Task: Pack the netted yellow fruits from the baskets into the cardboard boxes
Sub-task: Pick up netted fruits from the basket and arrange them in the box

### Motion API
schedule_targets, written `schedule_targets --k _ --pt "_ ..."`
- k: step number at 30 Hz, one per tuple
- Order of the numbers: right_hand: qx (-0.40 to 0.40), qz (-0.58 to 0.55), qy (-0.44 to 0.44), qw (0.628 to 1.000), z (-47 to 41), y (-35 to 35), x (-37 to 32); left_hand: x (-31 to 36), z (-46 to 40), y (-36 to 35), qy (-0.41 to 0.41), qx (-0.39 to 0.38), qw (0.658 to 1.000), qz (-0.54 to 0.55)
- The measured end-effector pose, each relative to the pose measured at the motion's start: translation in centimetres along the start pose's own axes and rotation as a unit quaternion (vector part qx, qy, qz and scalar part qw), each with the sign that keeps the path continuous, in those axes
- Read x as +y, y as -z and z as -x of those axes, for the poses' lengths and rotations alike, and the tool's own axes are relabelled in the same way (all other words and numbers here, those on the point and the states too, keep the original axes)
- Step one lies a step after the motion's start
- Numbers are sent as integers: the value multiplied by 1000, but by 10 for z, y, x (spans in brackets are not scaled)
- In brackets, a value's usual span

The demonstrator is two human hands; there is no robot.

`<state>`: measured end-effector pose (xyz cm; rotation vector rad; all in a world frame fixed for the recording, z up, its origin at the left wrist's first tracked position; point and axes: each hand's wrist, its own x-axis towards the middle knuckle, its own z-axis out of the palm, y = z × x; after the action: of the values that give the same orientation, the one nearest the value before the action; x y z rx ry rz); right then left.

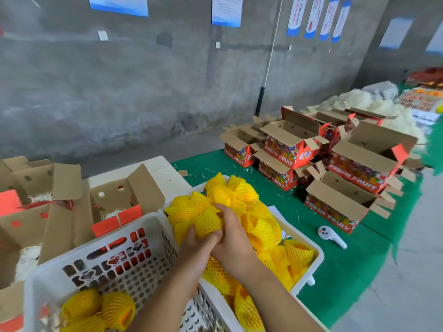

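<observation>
While both hands are working in the heaped basket (309,267), the picking-up step is underway. The left hand (199,243) and right hand (231,238) are each curling their grip around 1 netted fruit (207,222) atop the pile. Next, I judge, it needs lifting to the open box (115,202) just left of that basket.

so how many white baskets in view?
2. Near basket at lower left, few fruits; far basket right of it, heaped, both hands reaching in. Others may be out of frame.
</observation>
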<state>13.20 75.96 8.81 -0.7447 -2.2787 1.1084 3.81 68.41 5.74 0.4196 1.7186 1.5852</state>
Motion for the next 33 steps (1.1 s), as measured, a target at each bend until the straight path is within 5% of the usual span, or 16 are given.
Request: schedule_targets --k 4,8,20,24,28,33 --pt "-3 93 10 996 5 25 12 0 7 14 20 54 994 90" --pt "-80 354 -185 913 2 46 43 3 21 12 44 103 993 30" --pt "-2 480 -252 840 2 66 99 1 55 6 12 30 999 29" --pt "45 379 -278 882 9 79 92 4 65 3 13 32 999 35" --pt "102 138 -104 980 33 61 55 9 76 5 11 42 997 68" --pt "52 -160 -6 986 59 7 -15 20 97 40 -13 70 994 78"
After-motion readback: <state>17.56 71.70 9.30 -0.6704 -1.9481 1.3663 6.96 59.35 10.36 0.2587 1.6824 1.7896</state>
